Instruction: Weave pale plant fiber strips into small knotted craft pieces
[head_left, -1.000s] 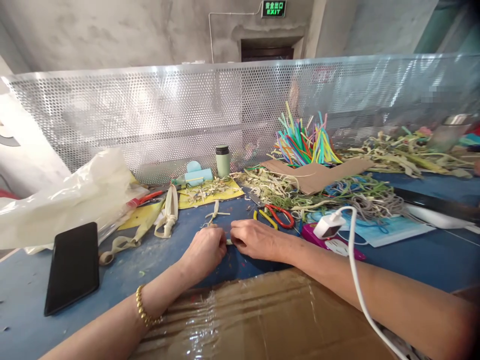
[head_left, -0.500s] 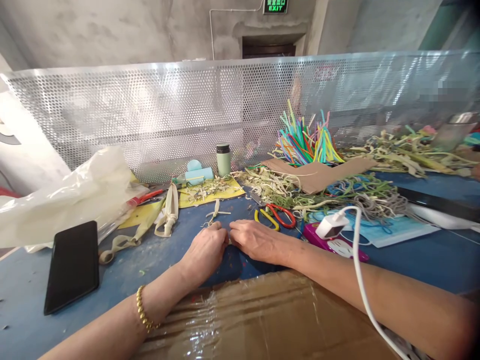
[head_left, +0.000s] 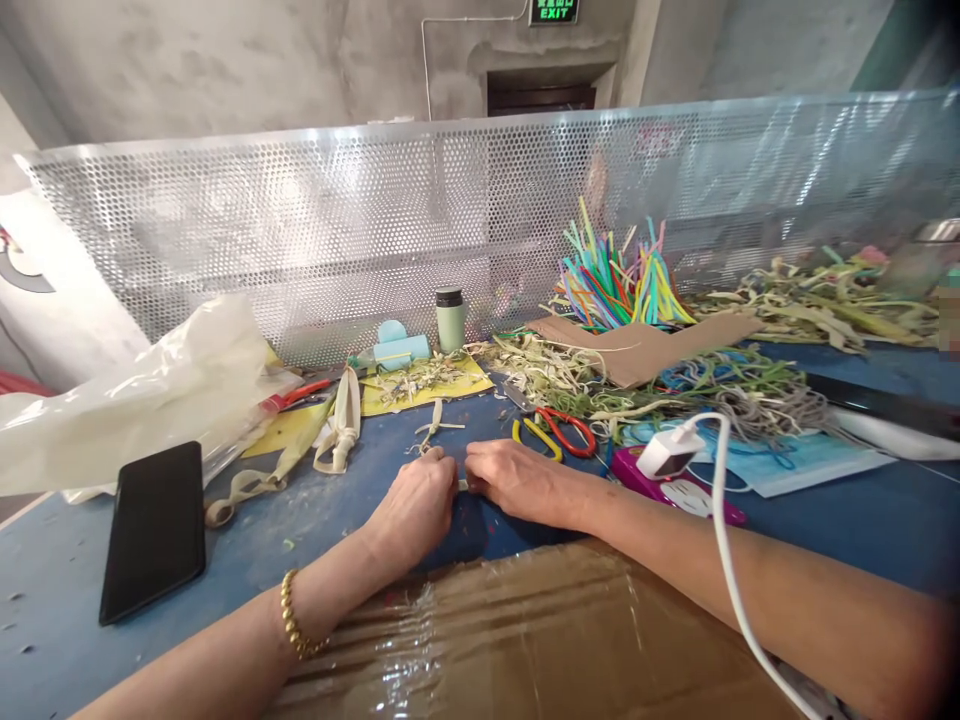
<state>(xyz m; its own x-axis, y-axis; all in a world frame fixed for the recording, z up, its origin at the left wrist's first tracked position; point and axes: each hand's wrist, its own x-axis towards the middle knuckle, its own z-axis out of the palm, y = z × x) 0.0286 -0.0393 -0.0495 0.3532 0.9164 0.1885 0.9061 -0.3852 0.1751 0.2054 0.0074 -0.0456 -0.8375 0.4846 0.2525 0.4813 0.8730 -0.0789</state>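
Hands [head_left: 416, 505] [head_left: 517, 483] slightly parted, strip [head_left: 463, 486] seemingly exposed

1. Surface [head_left: 247, 575]: blue.
2. Strip [head_left: 463, 486], centre: pale.
3. Bracelet [head_left: 291, 615], lower left: gold.
4. Phone [head_left: 154, 535], left: black.
5. Cardboard [head_left: 517, 640], bottom: brown.
6. Bottle [head_left: 450, 326], above centre: pale green, black lid.
7. Stems [head_left: 619, 285], upper right: mixed red, yellow, green, turquoise, purple.
8. Socket [head_left: 637, 478], right: magenta.
9. Mask [head_left: 802, 468], right: light blue.
10. Screen [head_left: 337, 220], top: silver, dotted with holes.

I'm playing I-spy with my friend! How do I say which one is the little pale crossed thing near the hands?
Start at the blue table and find the person's left hand, with gold beads round its wrist. Just beyond its knuckles lies a small pale strip. It's roughly cross-shaped and much smaller than the looped pale bundle to its left.
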